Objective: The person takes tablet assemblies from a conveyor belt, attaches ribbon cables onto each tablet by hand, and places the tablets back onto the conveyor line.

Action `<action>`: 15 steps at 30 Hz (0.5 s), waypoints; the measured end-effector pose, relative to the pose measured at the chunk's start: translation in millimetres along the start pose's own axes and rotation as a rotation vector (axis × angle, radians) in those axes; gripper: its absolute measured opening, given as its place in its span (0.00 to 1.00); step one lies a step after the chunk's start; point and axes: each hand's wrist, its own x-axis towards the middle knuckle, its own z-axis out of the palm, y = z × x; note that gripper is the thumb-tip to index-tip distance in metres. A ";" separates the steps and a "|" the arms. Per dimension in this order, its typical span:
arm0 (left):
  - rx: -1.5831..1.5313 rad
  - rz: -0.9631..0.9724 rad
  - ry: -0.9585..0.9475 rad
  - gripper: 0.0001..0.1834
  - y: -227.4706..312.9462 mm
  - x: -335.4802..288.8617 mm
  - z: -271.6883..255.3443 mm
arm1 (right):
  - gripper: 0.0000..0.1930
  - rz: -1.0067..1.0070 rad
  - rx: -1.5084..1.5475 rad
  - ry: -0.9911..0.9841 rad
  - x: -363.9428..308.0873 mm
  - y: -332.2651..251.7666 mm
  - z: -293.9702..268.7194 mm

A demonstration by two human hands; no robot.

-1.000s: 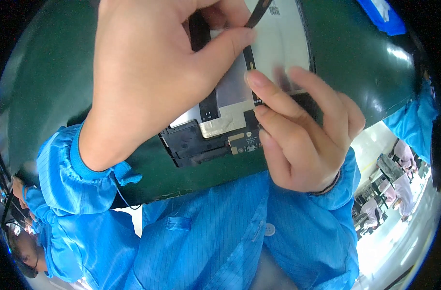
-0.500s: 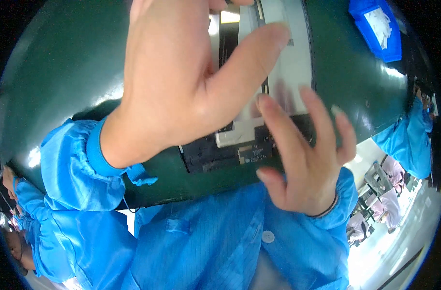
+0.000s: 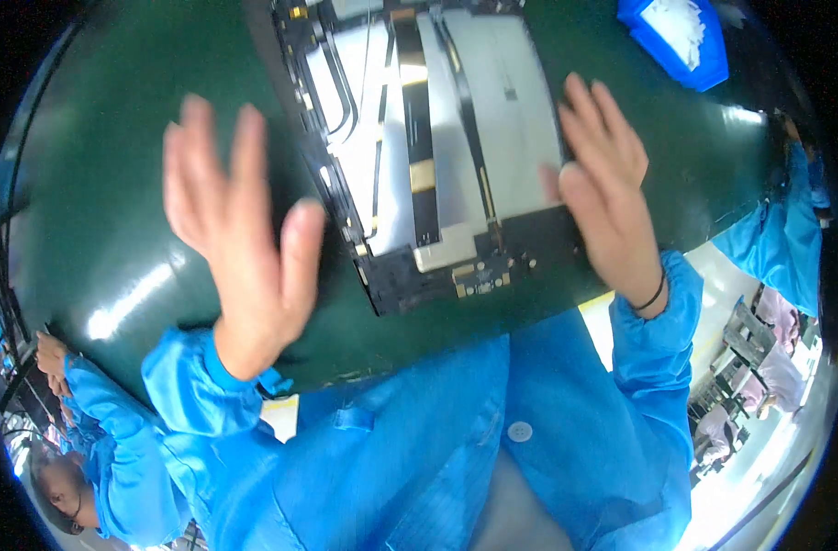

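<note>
An opened tablet-like device lies at a slight tilt on the green table, with silver metal panels inside a black frame. Down its middle runs a wide black flat cable with gold patches. A small circuit board sits at its near edge. My left hand, slightly blurred, hovers left of the device with fingers spread and nothing in it. Along the right edge is my right hand, its fingers stretched out; it holds nothing, and I cannot tell whether it touches the frame.
A blue bin with white pieces in it stands at the far right of the green table. Another person's hand rests near the table's left edge. A blue-sleeved person is at the right edge, with seats behind.
My left hand has drawn back from above the device to its left, uncovering it. My right hand has moved from the near right corner up along the right edge.
</note>
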 end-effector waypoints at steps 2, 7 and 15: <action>0.026 -0.005 -0.329 0.40 7.7 -12.6 -2.6 | 0.28 -0.016 0.033 -0.094 1.4 -7.7 2.8; -0.489 -0.087 -0.402 0.45 14.9 -3.0 -1.7 | 0.32 0.197 0.871 0.098 6.9 -23.3 18.4; -1.655 -0.778 0.212 0.38 -12.3 73.0 9.1 | 0.32 0.159 1.335 0.039 114.3 -36.8 23.3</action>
